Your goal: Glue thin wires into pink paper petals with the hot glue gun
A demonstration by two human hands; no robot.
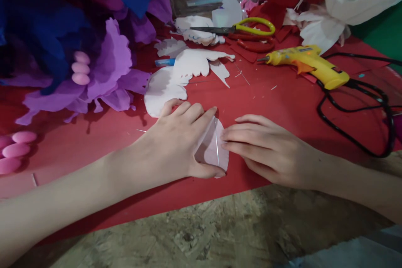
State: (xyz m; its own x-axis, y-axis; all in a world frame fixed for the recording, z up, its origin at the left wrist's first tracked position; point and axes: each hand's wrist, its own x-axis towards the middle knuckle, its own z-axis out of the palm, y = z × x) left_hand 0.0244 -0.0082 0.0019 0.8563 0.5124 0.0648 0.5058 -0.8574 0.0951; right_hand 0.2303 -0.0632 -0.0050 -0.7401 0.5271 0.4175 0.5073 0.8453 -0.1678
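A small pale pink paper piece (pixel 207 150) lies on the red sheet in front of me, with a thin wire (pixel 217 142) running lengthwise across it. My left hand (pixel 180 140) presses down on the piece, thumb and index finger spread at the two ends of the wire. From the other side my right hand (pixel 266 146) touches the paper's right edge with its fingertips; the fingers are stretched out and lie close together, holding nothing. The part of the paper under my left palm is hidden.
White scalloped cutouts (pixel 188 65) lie beyond my left hand. Yellow-handled scissors (pixel 254 26) and a yellow glue gun (pixel 310 65) with a black cord (pixel 354 146) sit at the right. Purple paper petals (pixel 109 65) and pink oval pieces (pixel 17 150) are at the left, on the red sheet (pixel 135 201).
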